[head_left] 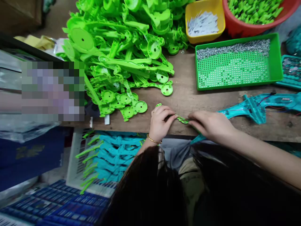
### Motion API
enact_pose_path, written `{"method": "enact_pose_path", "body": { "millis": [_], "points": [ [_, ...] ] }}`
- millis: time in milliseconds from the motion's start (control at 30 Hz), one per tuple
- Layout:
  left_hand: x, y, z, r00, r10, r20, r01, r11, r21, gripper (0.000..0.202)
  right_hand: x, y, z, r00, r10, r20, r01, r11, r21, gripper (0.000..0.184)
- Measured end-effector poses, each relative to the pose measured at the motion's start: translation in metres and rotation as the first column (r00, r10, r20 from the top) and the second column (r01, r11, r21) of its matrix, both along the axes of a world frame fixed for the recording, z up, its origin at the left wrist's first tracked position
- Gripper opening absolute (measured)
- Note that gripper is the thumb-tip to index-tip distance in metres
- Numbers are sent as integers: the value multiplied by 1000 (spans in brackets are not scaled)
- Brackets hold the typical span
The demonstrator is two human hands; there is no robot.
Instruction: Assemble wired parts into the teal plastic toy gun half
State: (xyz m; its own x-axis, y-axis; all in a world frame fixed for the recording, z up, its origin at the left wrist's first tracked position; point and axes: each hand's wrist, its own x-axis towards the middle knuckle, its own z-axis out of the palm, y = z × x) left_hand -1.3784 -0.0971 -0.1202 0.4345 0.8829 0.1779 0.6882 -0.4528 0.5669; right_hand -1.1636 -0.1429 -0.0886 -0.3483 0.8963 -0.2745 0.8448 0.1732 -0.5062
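My left hand (161,121), with a gold bangle at the wrist, has its fingers closed on a narrow bright green plastic part (182,120) at the table's front edge. From the other side, my right hand (211,124) pinches the right end of that same part between thumb and fingers. Whether a smaller piece is also in the right fingertips I cannot make out. A long teal plastic part (255,110) with thin wires runs behind the right hand, and some of it is hidden. Left of my hands lies a large pile of green plastic parts (141,106).
A green perforated tray (276,59) holds many small metal screws. Behind it stand a yellow bin (190,38) with pale strips and a red tub (244,31) of small green pieces. Below the edge, a white crate (72,157) holds teal and green parts.
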Motion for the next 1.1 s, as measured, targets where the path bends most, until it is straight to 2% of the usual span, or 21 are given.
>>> {"method": "enact_pose_path", "body": {
  "millis": [100, 167, 267, 333, 467, 633, 700, 933, 1100],
  "points": [
    [-1, 1, 0, 999, -17, -30, 18, 1000, 21, 11, 2, -22, -7, 995, 63, 78, -73, 988, 138, 30],
    [1, -5, 0, 996, -53, -78, 61, 992, 108, 9, 1, -29, -13, 987, 101, 125, -127, 967, 220, 26],
    [12, -26, -4, 969, -210, -128, 236, 940, 246, 19, 0, -31, -17, 980, 113, 161, -157, 944, 290, 21],
    [22, -43, -9, 957, -271, -107, 290, 921, 261, 28, 2, -30, -18, 981, 115, 159, -157, 946, 285, 20],
    [33, -62, -19, 981, -193, -15, 190, 943, 274, 28, 12, -30, -19, 995, 93, 44, -101, 964, 245, 24],
    [28, -59, -20, 973, -227, -32, 227, 929, 292, 29, 21, -32, -19, 1000, -18, -22, 24, 957, 290, 29],
    [26, -58, -18, 969, -241, -53, 246, 926, 286, 28, 23, -30, -17, 998, -70, -4, 68, 964, 258, 26],
    [28, -57, -17, 967, -235, -95, 252, 926, 279, 25, 26, -17, -9, 980, -192, 54, 191, 981, 13, 20],
    [28, -57, -19, 970, -221, -106, 242, 934, 263, 22, 28, -9, -8, 974, -216, 72, 220, 975, -42, 19]
  ]
}}
